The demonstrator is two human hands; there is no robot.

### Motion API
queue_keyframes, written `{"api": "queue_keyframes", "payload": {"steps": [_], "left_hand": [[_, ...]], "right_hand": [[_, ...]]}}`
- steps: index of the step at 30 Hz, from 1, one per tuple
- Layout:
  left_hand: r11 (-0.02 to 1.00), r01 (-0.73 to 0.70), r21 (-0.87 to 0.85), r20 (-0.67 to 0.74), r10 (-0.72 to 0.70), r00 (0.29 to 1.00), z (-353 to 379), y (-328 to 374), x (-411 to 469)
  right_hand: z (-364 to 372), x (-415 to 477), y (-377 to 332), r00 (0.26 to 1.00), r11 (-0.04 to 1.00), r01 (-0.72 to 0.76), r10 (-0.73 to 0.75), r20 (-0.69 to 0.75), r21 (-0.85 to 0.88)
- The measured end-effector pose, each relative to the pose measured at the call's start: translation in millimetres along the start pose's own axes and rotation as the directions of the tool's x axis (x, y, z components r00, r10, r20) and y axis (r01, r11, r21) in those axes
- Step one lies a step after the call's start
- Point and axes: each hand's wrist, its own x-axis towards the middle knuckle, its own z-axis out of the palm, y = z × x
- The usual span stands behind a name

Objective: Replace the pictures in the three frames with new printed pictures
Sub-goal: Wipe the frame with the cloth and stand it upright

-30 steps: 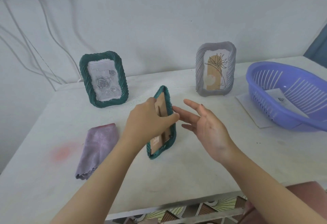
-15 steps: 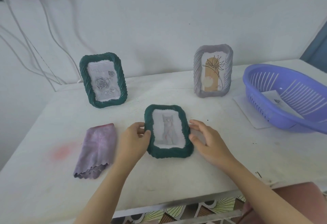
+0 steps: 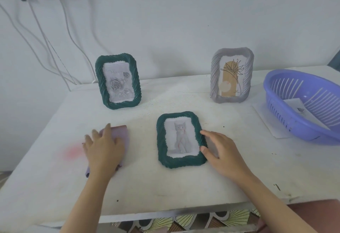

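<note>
A dark green frame with a cat picture lies face up in the middle of the white table. My right hand rests at the frame's right edge, thumb and forefinger touching its rim. My left hand lies flat on a folded lilac cloth to the frame's left. A second green frame with a rose picture stands at the back left. A grey frame with a line-drawn flower stands at the back right.
A purple plastic basket with a printed sheet inside stands at the right, on top of a white paper. Cables hang down the wall at the back left. A pink stain marks the table near its left edge.
The cat frame was turned from its back to face up and laid flat. My left hand then left the frame and moved left onto the cloth. My right hand stays at the frame's right edge.
</note>
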Motion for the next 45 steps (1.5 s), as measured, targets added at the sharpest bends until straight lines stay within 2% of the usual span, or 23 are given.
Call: {"api": "queue_keyframes", "payload": {"steps": [3,7,10,13,15,18,20,22,24,26,27,29,31,32,35,38,45], "left_hand": [[0.977,0.022,-0.211,0.004,-0.022,1.0,-3.0,-7.1,-3.0],[0.882,0.007,-0.471,-0.042,-0.031,0.999,-12.2,-5.5,-3.8],[0.735,0.018,-0.678,0.051,0.023,0.998,-25.7,-0.2,-1.0],[0.495,0.024,-0.868,0.144,0.206,0.968,-39.4,10.7,-4.6],[0.363,0.036,-0.931,0.151,0.292,0.945,-43.3,23.8,-9.2],[0.26,0.053,-0.964,0.147,0.356,0.923,-40.8,48.6,-16.6],[0.211,0.079,-0.974,0.155,0.376,0.914,-36.4,63.5,-21.2],[0.184,0.097,-0.978,0.164,0.393,0.905,-31.6,72.7,-23.1],[0.203,0.1,-0.974,0.178,0.415,0.892,-26.0,76.4,-21.7],[0.299,0.057,-0.953,0.187,0.427,0.885,-18.1,73.6,-19.0],[0.396,-0.001,-0.918,0.186,0.434,0.881,-12.9,69.5,-17.4],[0.615,-0.173,-0.769,0.186,0.475,0.86,-0.5,56.9,-14.9],[0.733,-0.32,-0.6,0.235,0.544,0.805,11.4,44.6,-14.5],[0.76,-0.374,-0.532,0.278,0.574,0.77,16.7,40.0,-14.9],[0.761,-0.505,-0.406,0.344,0.64,0.687,28.0,33.5,-15.3],[0.745,-0.557,-0.369,0.337,0.665,0.667,33.3,29.5,-12.7],[0.72,-0.633,-0.283,0.33,0.693,0.641,33.6,27.7,-13.0]], "right_hand": [[-0.3,0.4,-0.6,1.0,1.0,-0.011,0.011,0.004,0.014],[-2.5,0.8,-3.1,0.999,0.998,-0.049,0.049,0.014,0.044],[-1.8,2.8,-9.8,0.998,0.997,-0.055,0.056,-0.023,0.059],[1.1,4.2,-26.9,0.999,0.99,-0.03,0.034,-0.023,0.139],[2.7,4.4,-46.4,0.998,0.942,-0.046,0.029,0.056,0.334],[5.5,8.1,-75.1,0.985,0.762,-0.14,0.042,0.167,0.632],[9.2,13.1,-85.8,0.985,0.681,-0.163,0.07,0.158,0.714],[8.1,20.3,-90.1,0.984,0.656,-0.171,0.151,0.094,0.735],[2.6,28.7,-86.3,0.973,0.672,-0.204,0.221,0.07,0.712],[-5.5,35.7,-77.3,0.962,0.758,-0.264,0.249,0.11,0.597],[-8.2,38.0,-71.5,0.958,0.821,-0.287,0.255,0.134,0.494],[-8.5,38.3,-57.8,0.969,0.959,-0.238,0.222,0.113,0.154],[-4.3,35.3,-47.1,0.994,0.987,-0.101,0.105,0.023,-0.128],[-1.8,33.2,-45.4,0.998,0.984,-0.059,0.061,0.005,-0.169],[9.7,27.5,-47.1,0.991,0.97,0.037,-0.004,0.136,-0.239],[24.0,26.0,-44.4,0.966,0.936,0.083,0.01,0.259,-0.343],[34.1,61.5,-35.5,0.98,0.924,0.117,-0.049,0.191,-0.365]]}}
